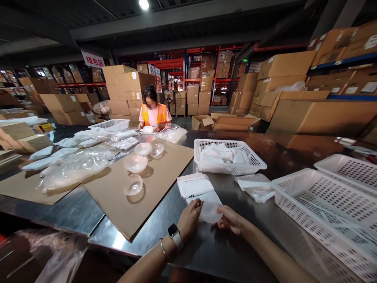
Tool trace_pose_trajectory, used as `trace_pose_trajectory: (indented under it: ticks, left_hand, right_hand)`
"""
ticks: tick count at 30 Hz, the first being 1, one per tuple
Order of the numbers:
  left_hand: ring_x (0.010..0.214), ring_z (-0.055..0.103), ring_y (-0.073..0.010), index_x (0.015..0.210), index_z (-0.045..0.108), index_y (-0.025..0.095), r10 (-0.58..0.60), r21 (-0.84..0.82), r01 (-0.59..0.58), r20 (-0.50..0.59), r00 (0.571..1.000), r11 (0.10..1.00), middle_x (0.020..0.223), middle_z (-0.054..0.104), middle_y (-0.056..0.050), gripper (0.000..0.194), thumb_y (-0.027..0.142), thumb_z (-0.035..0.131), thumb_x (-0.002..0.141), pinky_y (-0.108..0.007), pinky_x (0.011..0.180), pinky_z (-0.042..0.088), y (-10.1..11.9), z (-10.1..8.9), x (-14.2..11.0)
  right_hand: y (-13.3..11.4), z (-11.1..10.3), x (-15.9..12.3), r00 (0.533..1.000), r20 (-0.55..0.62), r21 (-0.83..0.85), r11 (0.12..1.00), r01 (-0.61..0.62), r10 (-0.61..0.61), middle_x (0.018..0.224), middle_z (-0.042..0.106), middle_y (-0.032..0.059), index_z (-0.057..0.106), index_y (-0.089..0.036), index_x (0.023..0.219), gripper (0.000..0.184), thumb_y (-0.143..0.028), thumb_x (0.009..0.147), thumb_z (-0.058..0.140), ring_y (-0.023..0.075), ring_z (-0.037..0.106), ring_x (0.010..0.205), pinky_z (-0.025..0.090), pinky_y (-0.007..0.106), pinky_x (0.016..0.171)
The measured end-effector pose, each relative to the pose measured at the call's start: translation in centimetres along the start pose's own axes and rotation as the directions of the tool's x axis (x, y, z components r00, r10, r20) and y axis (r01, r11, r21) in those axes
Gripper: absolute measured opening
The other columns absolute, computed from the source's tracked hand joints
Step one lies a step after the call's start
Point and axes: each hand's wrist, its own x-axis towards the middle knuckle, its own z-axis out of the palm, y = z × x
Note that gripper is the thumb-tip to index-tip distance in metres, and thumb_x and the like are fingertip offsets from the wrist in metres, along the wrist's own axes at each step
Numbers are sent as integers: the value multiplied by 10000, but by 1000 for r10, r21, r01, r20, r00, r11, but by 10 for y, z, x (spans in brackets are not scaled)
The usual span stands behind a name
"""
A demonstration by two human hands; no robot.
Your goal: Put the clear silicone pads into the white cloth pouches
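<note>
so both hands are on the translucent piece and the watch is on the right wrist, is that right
Not quite: the head view shows the watch on the left wrist, not the right. The left hand and right hand are both on the translucent piece.

Four baskets (232, 169), one wristwatch (173, 230)

Smooth bowl (210, 212) (glossy metal tabletop (260, 219))
</note>
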Motion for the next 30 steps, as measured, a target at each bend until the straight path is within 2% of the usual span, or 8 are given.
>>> trace_pose_trajectory:
  ticks: [7, 11, 15, 17, 19, 24, 27, 30]
  left_hand:
    - [1223, 472, -195, 1382, 415, 139, -17, -96, 17, 3, 1000, 995, 1326, 489, -123, 688, -97, 322, 743, -331, 1061, 419, 23, -10, -11]
    - [1206, 492, -192, 1403, 405, 141, -56, -178, 65, 53, 997, 982, 1323, 496, -131, 690, -81, 333, 754, -314, 1059, 422, 36, -11, -25]
    - [1170, 517, -191, 1394, 418, 168, -93, -244, 105, 63, 994, 964, 1300, 502, -117, 680, -70, 344, 761, -321, 1043, 437, 36, -9, -35]
    - [1146, 531, -182, 1389, 427, 193, -98, -273, 111, 60, 993, 956, 1276, 515, -101, 675, -64, 350, 770, -314, 1029, 448, 35, -10, -36]
    - [1127, 540, -167, 1395, 422, 214, -94, -292, 104, 49, 994, 951, 1259, 525, -88, 656, -47, 353, 797, -301, 1021, 455, 35, -11, -36]
    - [1238, 475, -180, 1418, 399, 142, -84, -197, 95, 62, 995, 976, 1338, 491, -124, 705, -77, 317, 753, -329, 1078, 410, 32, -13, -38]
    - [1270, 446, -182, 1427, 388, 137, -38, -160, 52, 88, 995, 986, 1370, 476, -120, 766, -96, 317, 701, -340, 1100, 390, 28, -16, -40]
    - [1241, 469, -177, 1427, 391, 162, -13, -153, 24, 67, 998, 988, 1348, 500, -105, 778, -103, 292, 702, -341, 1097, 395, 26, -17, -39]
  right_hand:
    - [12, 11, -12, 981, -154, -73, 991, 113, -123, 508, 559, 1, 544, -93, 1084, 326, -295, 876, 395, 80, 480, 350, 289, 118, 334]
    - [32, -3, -36, 951, -126, -341, 913, 226, -282, 539, 572, 6, 469, -86, 1280, 546, -467, 893, 402, 176, 564, 401, 429, 239, 379]
    - [45, -36, -35, 664, 235, -758, 294, 583, -710, 985, 652, 124, 590, -163, 1232, 416, -283, 880, 404, 228, 634, 920, 509, 385, 836]
    - [45, -49, -27, 543, 445, -776, -4, 631, -712, 1079, 644, 132, 661, -210, 1133, 348, -215, 879, 424, 235, 584, 1015, 453, 421, 913]
    - [40, -53, -21, 500, 557, -750, -143, 645, -663, 1068, 670, 123, 696, -236, 1044, 313, -183, 905, 420, 236, 585, 1005, 421, 453, 937]
    - [20, -39, -20, 555, 676, -624, 24, 781, -485, 1179, 662, 74, 694, -254, 1051, 252, -188, 914, 492, 210, 561, 1153, 345, 417, 1056]
    - [15, -28, -17, 602, 599, -643, 130, 754, -529, 1090, 692, 85, 706, -218, 1006, 211, -209, 889, 531, 229, 585, 1100, 339, 415, 1059]
    - [19, -16, -9, 605, 500, -721, 90, 687, -620, 979, 689, 108, 692, -175, 982, 240, -147, 877, 478, 257, 590, 990, 328, 462, 1026]
